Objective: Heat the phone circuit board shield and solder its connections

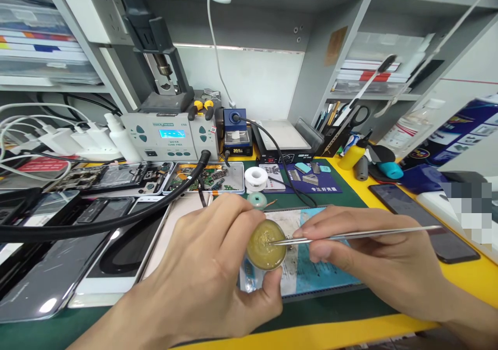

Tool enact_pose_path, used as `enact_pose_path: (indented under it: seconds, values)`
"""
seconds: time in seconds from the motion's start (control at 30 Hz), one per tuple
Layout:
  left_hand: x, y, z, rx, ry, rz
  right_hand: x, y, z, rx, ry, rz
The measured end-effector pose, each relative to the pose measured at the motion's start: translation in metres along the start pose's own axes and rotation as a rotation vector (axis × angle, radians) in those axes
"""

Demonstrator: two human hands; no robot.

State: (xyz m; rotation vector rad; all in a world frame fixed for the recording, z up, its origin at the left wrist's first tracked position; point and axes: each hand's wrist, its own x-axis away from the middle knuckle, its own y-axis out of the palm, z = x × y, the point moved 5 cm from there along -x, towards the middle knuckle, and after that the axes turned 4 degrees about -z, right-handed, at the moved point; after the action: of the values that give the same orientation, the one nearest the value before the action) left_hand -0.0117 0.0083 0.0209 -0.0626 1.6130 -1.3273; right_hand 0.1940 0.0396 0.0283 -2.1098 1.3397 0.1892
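Note:
My left hand (212,267) grips a small round tin of yellowish flux paste (264,256) between thumb and fingers, its open face tilted toward me. In my right hand (381,267), thumb and fingers pinch a slim pair of metal tweezers (350,235). The tweezers' tips touch the paste near the middle of the tin. Below both hands lies a blue and white pad (315,285) with dark specks, partly covered by the hands.
Several phones (66,259) lie at the left under a thick black hose (155,212). Behind stands a rework station (171,137) with a lit display. A tray of circuit boards (237,171), a solder spool (256,178) and a heating plate (284,137) sit mid-bench. A dark phone (424,223) lies right.

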Motion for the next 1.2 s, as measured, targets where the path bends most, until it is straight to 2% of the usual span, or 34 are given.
enact_pose_path:
  seconds: [0.4, 0.6, 0.97, 1.2]
  values:
    - [-0.002, -0.001, -0.001, 0.007, 0.004, 0.021, 0.000, 0.001, 0.000, -0.020, 0.016, 0.031]
    - [-0.003, -0.001, 0.000, 0.014, 0.006, 0.025, 0.002, 0.006, 0.006, -0.191, 0.083, -0.004]
    - [-0.003, 0.000, 0.000, -0.005, 0.007, 0.024, 0.000, 0.003, 0.005, -0.287, 0.108, 0.052]
    - [-0.002, 0.001, -0.012, -0.048, -0.061, -0.006, 0.001, -0.008, 0.021, -0.406, 0.221, 0.115]
